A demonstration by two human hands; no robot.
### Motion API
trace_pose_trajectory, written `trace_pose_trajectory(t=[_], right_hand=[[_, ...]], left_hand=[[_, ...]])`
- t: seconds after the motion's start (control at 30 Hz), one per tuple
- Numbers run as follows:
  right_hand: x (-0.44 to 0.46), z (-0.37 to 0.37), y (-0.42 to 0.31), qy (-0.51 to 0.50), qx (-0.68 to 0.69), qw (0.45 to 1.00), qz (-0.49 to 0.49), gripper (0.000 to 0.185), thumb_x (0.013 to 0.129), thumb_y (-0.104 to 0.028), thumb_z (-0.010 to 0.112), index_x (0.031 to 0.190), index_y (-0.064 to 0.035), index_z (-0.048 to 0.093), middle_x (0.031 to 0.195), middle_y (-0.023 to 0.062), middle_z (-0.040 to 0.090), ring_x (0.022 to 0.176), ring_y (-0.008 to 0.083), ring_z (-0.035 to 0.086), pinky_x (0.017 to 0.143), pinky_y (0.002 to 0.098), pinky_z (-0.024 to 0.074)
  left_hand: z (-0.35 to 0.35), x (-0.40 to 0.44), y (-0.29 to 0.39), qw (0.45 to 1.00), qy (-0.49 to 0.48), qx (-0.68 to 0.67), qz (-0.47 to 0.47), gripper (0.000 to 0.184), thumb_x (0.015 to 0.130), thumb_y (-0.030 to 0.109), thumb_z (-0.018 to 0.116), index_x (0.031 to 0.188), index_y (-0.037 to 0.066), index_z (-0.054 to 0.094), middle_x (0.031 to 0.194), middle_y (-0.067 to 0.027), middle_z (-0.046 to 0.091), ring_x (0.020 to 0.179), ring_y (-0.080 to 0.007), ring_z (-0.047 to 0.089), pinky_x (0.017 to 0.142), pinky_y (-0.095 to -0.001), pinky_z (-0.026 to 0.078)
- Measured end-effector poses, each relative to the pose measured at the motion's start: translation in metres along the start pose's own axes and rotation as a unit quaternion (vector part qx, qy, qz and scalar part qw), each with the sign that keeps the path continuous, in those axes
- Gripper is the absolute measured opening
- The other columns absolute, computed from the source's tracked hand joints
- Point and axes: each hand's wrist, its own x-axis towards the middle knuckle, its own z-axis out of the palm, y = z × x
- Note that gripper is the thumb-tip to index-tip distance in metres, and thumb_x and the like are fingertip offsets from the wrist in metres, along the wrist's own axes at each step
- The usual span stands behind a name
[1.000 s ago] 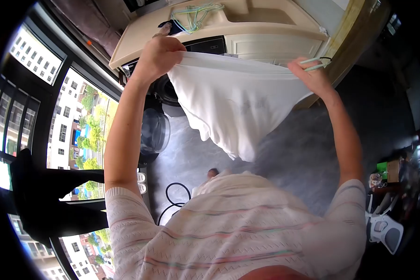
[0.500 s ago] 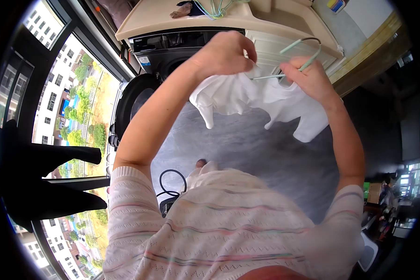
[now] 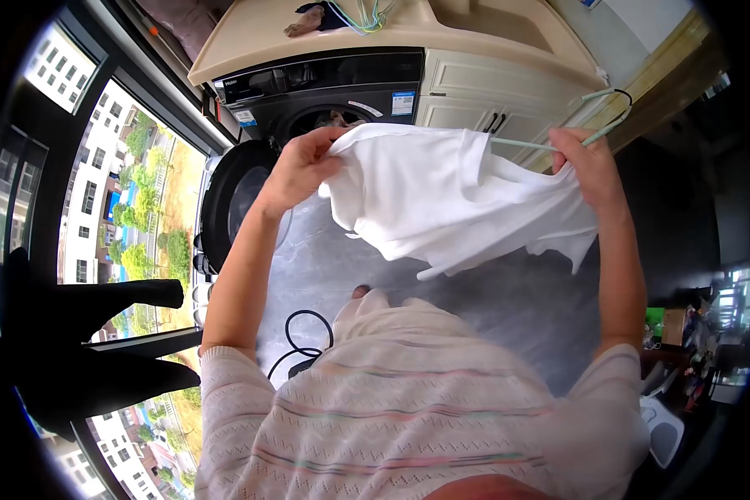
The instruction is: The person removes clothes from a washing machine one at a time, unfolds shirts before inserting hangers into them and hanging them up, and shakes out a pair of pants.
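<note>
A white shirt (image 3: 425, 179) is stretched out in the air between my two hands. My left hand (image 3: 304, 167) pinches its left edge near the shoulder. On the other side, my right hand (image 3: 590, 162) is closed around a pale green clothes hanger (image 3: 600, 133) and also bunches the shirt's right end. One arm of the hanger runs leftward into the shirt's neck opening, where its tip is hidden by the cloth. The hook end sticks up past my right hand.
Beyond the shirt stands a black washing machine (image 3: 333, 83) with its round door (image 3: 233, 200) swung open and laundry inside. More hangers (image 3: 362, 15) lie on the beige counter (image 3: 308, 37). Dark clothing (image 3: 100, 333) hangs by the window at left. A black cable (image 3: 308, 321) loops near my waist.
My left hand has moved left and down, pulling the bunched shirt out wide. My right hand has shifted slightly right and down with the hanger. The view has tilted, uncovering more of the washing machine.
</note>
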Motion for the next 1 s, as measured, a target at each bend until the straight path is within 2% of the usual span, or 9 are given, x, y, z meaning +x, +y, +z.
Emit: trace_pose_trajectory(t=[0.13,0.23,0.4,0.57,0.67,0.7,0.83,0.93,1.0], right_hand=[[-0.005,0.002,0.000,-0.014,0.035,0.999,-0.002,0.036,0.083,-0.023,0.053,0.053,-0.0049,0.049,0.050,-0.0010,0.046,0.049,0.0065,0.043,0.048,0.0212,0.0324],[-0.008,0.009,-0.002,-0.030,0.022,0.999,-0.003,0.035,0.083,-0.022,0.053,0.053,-0.0048,0.050,0.051,-0.0012,0.047,0.050,0.0061,0.043,0.049,0.0210,0.0324],[-0.007,0.033,-0.012,-0.040,-0.006,0.999,-0.025,0.035,0.082,-0.021,0.054,0.051,-0.0052,0.050,0.050,-0.0018,0.046,0.050,0.0049,0.040,0.049,0.0202,0.0309],[-0.004,0.039,-0.016,0.002,0.001,1.000,-0.030,0.041,0.081,-0.027,0.059,0.049,-0.0034,0.050,0.048,-0.0009,0.044,0.046,0.0057,0.037,0.043,0.0238,0.0294],[-0.005,0.029,-0.005,-0.045,0.002,0.996,-0.082,0.039,0.081,-0.033,0.061,0.056,-0.0034,0.057,0.051,-0.0017,0.047,0.050,0.0063,0.042,0.047,0.0236,0.0339],[-0.010,0.018,-0.007,-0.103,0.040,0.988,-0.108,0.033,0.081,-0.036,0.061,0.077,-0.0034,0.064,0.066,-0.0007,0.056,0.062,0.0075,0.049,0.056,0.0226,0.0392],[-0.020,-0.032,0.050,-0.106,0.141,0.984,-0.013,0.037,0.084,-0.032,0.057,0.106,-0.0018,0.058,0.100,0.0069,0.059,0.099,0.0132,0.050,0.084,0.0261,0.0409],[-0.032,-0.055,0.106,-0.129,0.108,0.971,0.173,0.039,0.085,-0.036,0.055,0.102,-0.0011,0.058,0.095,0.0058,0.060,0.091,0.0126,0.054,0.079,0.0259,0.0436],[-0.043,-0.054,0.119,-0.102,0.197,0.957,0.185,0.038,0.083,-0.040,0.057,0.093,-0.0035,0.061,0.083,0.0024,0.059,0.075,0.0095,0.053,0.066,0.0226,0.0436]], left_hand=[[-0.017,-0.011,0.032,0.999,-0.043,0.004,-0.029,0.038,0.072,-0.007,0.046,0.109,0.000,0.054,0.099,-0.0035,0.058,0.088,-0.0111,0.054,0.078,-0.0247,0.043],[-0.017,-0.008,0.050,0.986,-0.013,0.159,0.042,0.029,0.074,-0.001,0.054,0.103,0.001,0.057,0.095,-0.0043,0.059,0.087,-0.0138,0.055,0.077,-0.0266,0.043],[0.058,0.006,0.080,0.857,-0.080,0.451,0.234,0.015,0.078,0.011,0.061,0.090,0.002,0.062,0.078,-0.0106,0.056,0.071,-0.0233,0.055,0.062,-0.0318,0.044],[0.076,0.018,0.072,0.904,-0.067,0.368,0.205,0.011,0.079,0.006,0.060,0.085,-0.003,0.060,0.068,-0.0081,0.050,0.056,-0.0151,0.047,0.053,-0.0257,0.039],[0.080,0.017,0.077,0.913,-0.036,0.349,0.209,0.010,0.074,0.003,0.061,0.082,-0.002,0.061,0.065,-0.0091,0.049,0.051,-0.0194,0.047,0.050,-0.0250,0.039],[0.078,0.016,0.078,0.923,-0.025,0.321,0.210,0.009,0.075,0.003,0.061,0.082,-0.003,0.060,0.064,-0.0078,0.048,0.052,-0.0158,0.045,0.050,-0.0234,0.037],[0.051,0.013,0.083,0.941,-0.008,0.266,0.210,0.010,0.078,0.003,0.061,0.080,-0.007,0.058,0.063,-0.0013,0.044,0.056,-0.0062,0.037,0.050,-0.0192,0.031],[0.034,0.009,0.091,0.944,0.020,0.259,0.206,0.010,0.078,0.004,0.062,0.080,-0.006,0.059,0.063,0.0007,0.043,0.057,-0.0052,0.036,0.052,-0.0184,0.029],[0.028,0.006,0.097,0.947,0.042,0.247,0.201,0.009,0.078,0.004,0.062,0.082,-0.005,0.060,0.064,0.0022,0.042,0.058,-0.0048,0.036,0.054,-0.0178,0.028]])
